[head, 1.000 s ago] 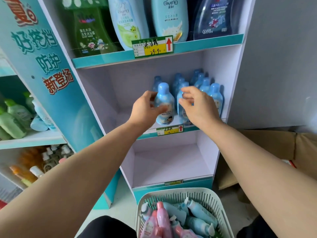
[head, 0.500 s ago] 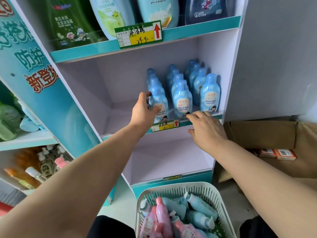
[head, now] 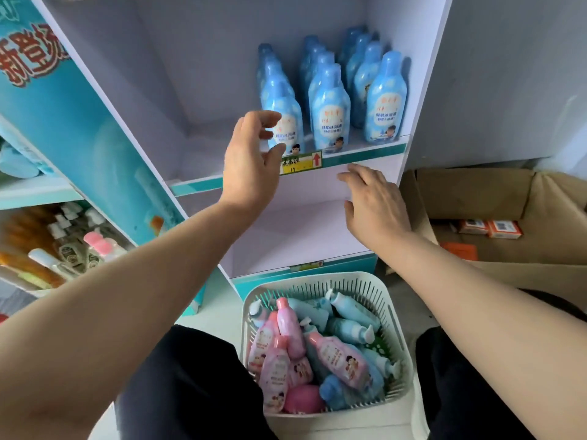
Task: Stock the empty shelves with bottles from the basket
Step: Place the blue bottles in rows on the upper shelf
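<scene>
Several blue bottles (head: 330, 112) stand in rows on the right half of the middle shelf (head: 365, 151). My left hand (head: 251, 160) hovers just in front of the leftmost front bottle (head: 287, 122), fingers loosely spread, holding nothing. My right hand (head: 374, 201) is lower, in front of the empty bottom shelf (head: 295, 236), fingers relaxed and empty. A white slatted basket (head: 394, 315) on the floor between my knees holds several pink bottles (head: 286, 341) and light blue bottles (head: 349, 312) lying in a heap.
The shelf unit has a teal side panel (head: 79, 122) on the left. Left of it, another rack holds orange and pump bottles (head: 73, 246). An open cardboard box (head: 508, 217) with small orange packs sits on the right. A yellow price tag (head: 301, 161) hangs on the shelf edge.
My left hand let go of the front blue bottle and drew back. My right hand dropped from the shelf edge towards the bottom shelf. The view tilted downward.
</scene>
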The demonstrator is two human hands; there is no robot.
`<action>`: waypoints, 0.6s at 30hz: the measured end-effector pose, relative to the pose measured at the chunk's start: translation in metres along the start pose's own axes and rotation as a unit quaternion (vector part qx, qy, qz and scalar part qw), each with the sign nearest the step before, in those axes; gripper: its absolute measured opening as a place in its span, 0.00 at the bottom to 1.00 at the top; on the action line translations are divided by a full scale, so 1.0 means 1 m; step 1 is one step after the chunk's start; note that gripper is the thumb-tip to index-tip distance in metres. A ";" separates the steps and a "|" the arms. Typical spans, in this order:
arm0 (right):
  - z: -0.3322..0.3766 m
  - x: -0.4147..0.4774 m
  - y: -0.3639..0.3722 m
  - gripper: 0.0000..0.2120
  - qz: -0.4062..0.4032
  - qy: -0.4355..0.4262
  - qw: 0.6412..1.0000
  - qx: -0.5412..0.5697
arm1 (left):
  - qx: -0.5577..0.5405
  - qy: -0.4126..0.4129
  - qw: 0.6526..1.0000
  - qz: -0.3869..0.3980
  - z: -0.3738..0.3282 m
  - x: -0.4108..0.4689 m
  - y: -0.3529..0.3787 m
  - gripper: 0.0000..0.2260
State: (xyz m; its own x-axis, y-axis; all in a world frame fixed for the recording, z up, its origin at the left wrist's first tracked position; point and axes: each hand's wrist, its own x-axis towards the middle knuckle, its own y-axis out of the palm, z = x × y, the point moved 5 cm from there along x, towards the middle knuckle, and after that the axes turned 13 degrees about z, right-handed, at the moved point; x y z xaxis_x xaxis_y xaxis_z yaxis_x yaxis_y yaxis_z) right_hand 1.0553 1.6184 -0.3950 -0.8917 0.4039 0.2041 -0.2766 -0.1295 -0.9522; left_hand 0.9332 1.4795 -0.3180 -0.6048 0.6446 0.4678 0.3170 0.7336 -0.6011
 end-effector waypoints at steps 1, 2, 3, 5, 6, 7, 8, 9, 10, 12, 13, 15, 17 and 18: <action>-0.001 -0.006 0.009 0.23 0.016 0.000 1.000 0.005 | 0.009 0.007 1.000 0.023 0.001 -0.011 0.005 0.14; -0.002 -0.013 0.019 0.23 0.037 0.000 0.999 0.007 | 0.015 0.002 0.999 0.051 0.007 -0.022 0.012 0.12; -0.003 -0.019 0.029 0.22 0.058 -0.001 0.998 0.008 | 0.021 -0.013 0.996 0.084 0.016 -0.034 0.020 0.11; -0.004 -0.033 0.048 0.21 0.105 0.002 0.994 0.003 | 0.051 -0.071 0.983 0.162 0.039 -0.057 0.039 0.09; -0.006 -0.039 0.057 0.20 0.126 0.006 0.992 0.002 | 0.066 -0.104 0.971 0.203 0.052 -0.069 0.048 0.09; -0.008 -0.047 0.066 0.19 0.148 0.013 0.989 0.000 | 0.073 -0.136 0.958 0.242 0.066 -0.083 0.058 0.09; -0.010 -0.054 0.076 0.19 0.171 0.020 0.985 -0.001 | 0.074 -0.164 0.944 0.277 0.078 -0.097 0.068 0.10; -0.013 -0.061 0.086 0.18 0.194 0.026 0.981 -0.002 | 0.073 -0.189 0.929 0.309 0.090 -0.111 0.077 0.10; -0.017 -0.068 0.097 0.17 0.219 0.034 0.975 -0.004 | 0.075 -0.213 0.914 0.338 0.101 -0.124 0.087 0.10; -0.025 -0.081 0.119 0.16 0.266 0.057 0.962 -0.005 | 0.087 -0.245 0.885 0.387 0.118 -0.149 0.104 0.11; -0.029 -0.087 0.131 0.16 0.290 0.070 0.954 -0.001 | 0.102 -0.252 0.871 0.409 0.126 -0.159 0.111 0.11; -0.036 -0.098 0.155 0.15 0.345 0.085 0.935 0.012 | 0.153 -0.244 0.842 0.456 0.136 -0.173 0.125 0.13; -0.038 -0.109 0.175 0.15 0.396 0.093 0.913 0.020 | 0.198 -0.223 0.821 0.486 0.139 -0.177 0.134 0.14; -0.038 -0.114 0.183 0.14 0.416 0.097 0.904 0.029 | 0.212 -0.215 0.816 0.492 0.139 -0.176 0.138 0.14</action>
State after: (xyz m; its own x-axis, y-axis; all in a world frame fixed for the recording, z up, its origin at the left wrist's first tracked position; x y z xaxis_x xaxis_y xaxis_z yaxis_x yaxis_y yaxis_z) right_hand 1.1198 1.5831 -0.6011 -0.7213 0.2963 -0.6260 0.4370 -0.5065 -0.7433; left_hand 0.9813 1.4372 -0.5731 -0.4392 0.6740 -0.5940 0.5777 -0.2944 -0.7613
